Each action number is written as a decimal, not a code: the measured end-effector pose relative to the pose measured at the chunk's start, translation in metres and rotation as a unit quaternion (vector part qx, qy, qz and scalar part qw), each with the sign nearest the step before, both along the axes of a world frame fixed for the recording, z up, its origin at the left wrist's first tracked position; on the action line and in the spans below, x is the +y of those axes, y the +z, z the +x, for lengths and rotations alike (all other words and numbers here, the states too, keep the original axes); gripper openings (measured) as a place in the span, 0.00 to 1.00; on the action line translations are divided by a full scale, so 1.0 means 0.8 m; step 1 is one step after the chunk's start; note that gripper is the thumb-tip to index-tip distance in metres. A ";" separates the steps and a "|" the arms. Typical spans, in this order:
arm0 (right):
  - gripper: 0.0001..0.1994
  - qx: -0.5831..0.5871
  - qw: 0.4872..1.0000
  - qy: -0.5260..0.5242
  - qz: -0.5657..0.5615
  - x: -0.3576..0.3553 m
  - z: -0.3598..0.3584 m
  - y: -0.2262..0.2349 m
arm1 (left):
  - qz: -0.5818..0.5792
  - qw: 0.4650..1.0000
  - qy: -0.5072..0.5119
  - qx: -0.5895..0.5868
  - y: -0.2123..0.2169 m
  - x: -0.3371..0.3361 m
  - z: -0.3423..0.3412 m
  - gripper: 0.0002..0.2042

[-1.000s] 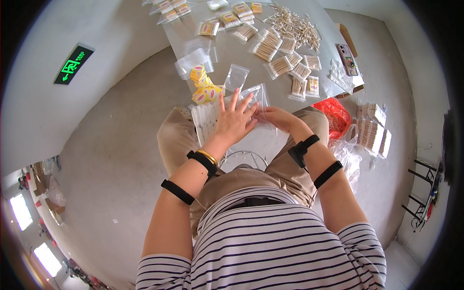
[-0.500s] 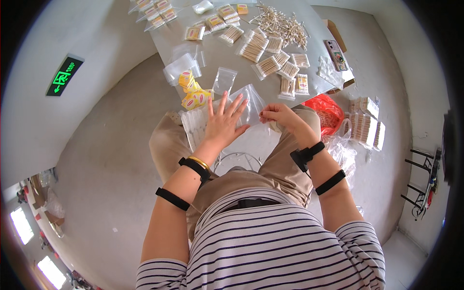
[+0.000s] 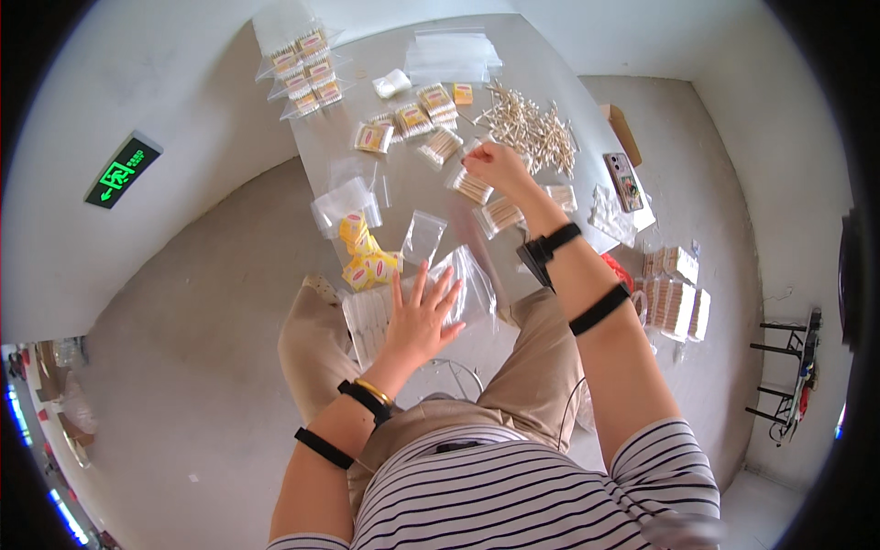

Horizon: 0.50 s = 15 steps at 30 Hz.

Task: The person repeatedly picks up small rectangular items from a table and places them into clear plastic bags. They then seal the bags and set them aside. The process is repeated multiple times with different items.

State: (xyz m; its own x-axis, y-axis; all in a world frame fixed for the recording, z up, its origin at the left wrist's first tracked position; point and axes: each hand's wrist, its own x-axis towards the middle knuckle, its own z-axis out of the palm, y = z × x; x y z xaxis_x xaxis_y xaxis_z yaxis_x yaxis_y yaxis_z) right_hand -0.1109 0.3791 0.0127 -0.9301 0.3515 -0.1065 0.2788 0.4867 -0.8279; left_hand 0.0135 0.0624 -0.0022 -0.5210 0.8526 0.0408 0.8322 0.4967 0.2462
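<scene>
My left hand (image 3: 423,321) lies flat with its fingers spread on a clear plastic bag (image 3: 474,284) at the table's near edge. Under and beside that palm is a clear sleeve holding rows of white items (image 3: 368,321). Farther off, my right hand (image 3: 500,170) is over the bagged packs of cotton swabs (image 3: 473,188), its fingers curled in; whatever they hold is hidden. A small empty zip bag (image 3: 424,238) and yellow printed cards (image 3: 369,261) sit just beyond my left hand.
A heap of loose cotton swabs (image 3: 532,128) covers the table's far right. Finished-looking packs with yellow cards (image 3: 412,119) and flat clear bags (image 3: 451,57) lie farther back. A phone (image 3: 623,179) is at the right edge. Stacked swab packs (image 3: 674,302) stand on the floor.
My right hand has left the clear bag and moved forward to the swab packs. My left hand stays spread on the bag. The view has shifted, showing more of the table's far end.
</scene>
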 end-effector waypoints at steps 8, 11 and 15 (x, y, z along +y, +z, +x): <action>0.23 -0.049 0.971 -0.115 0.204 0.041 -0.173 -0.012 | 0.001 0.998 -0.004 -0.058 0.007 0.005 0.000 0.38; 0.27 -0.139 0.965 -0.106 0.194 0.038 -0.209 -0.019 | 0.000 0.997 -0.005 -0.072 0.010 0.003 -0.003 0.38; 0.31 -0.217 0.953 -0.073 0.200 0.020 -0.233 -0.016 | -0.003 0.997 0.002 -0.074 0.004 -0.001 -0.003 0.38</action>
